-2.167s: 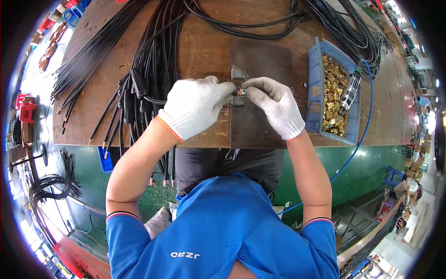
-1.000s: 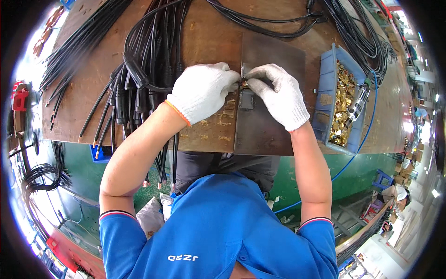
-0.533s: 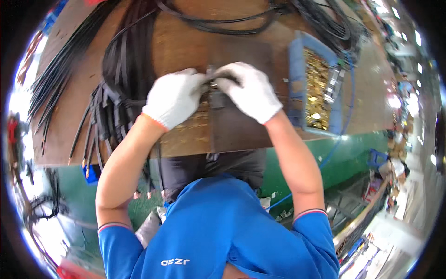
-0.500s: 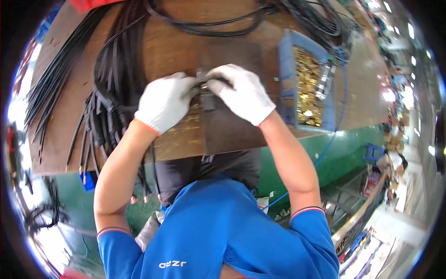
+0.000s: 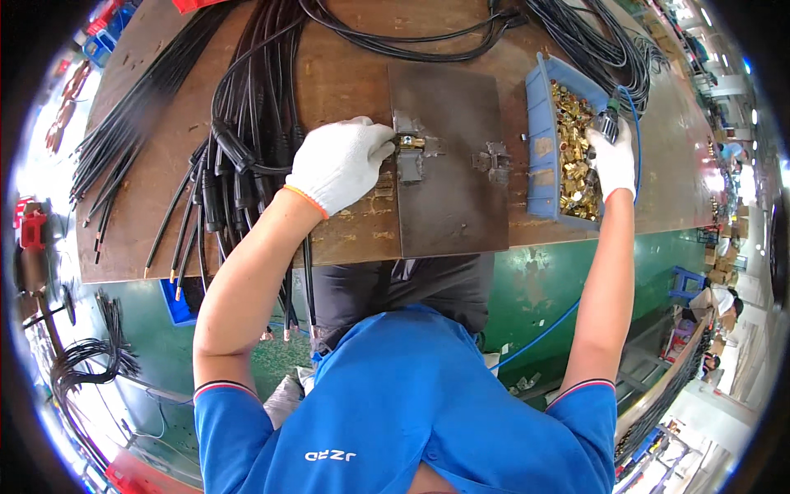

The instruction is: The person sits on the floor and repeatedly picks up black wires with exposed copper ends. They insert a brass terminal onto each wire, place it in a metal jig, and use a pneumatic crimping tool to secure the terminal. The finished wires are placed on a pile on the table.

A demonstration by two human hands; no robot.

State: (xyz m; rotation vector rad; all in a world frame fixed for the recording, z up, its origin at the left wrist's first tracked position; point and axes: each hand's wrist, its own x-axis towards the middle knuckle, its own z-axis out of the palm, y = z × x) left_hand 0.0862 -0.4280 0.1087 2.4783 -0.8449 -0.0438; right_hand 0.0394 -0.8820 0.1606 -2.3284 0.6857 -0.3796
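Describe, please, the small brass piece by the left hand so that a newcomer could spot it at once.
Start at the dark metal plate lying on the brown workbench. Near its left edge sits a small grey clamp fixture, and the left hand holds the brass fitting in it. Unlike the heap in the blue bin, it sits alone.

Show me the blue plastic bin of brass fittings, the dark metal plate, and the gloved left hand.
blue plastic bin (image 5: 539,148), head view, left wall.
dark metal plate (image 5: 453,206), head view, bare centre.
left hand (image 5: 341,160), head view, glove back.

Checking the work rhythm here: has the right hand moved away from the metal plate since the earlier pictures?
Yes. The right hand has left the clamp on the metal plate and gone rightward to the blue bin of brass fittings.
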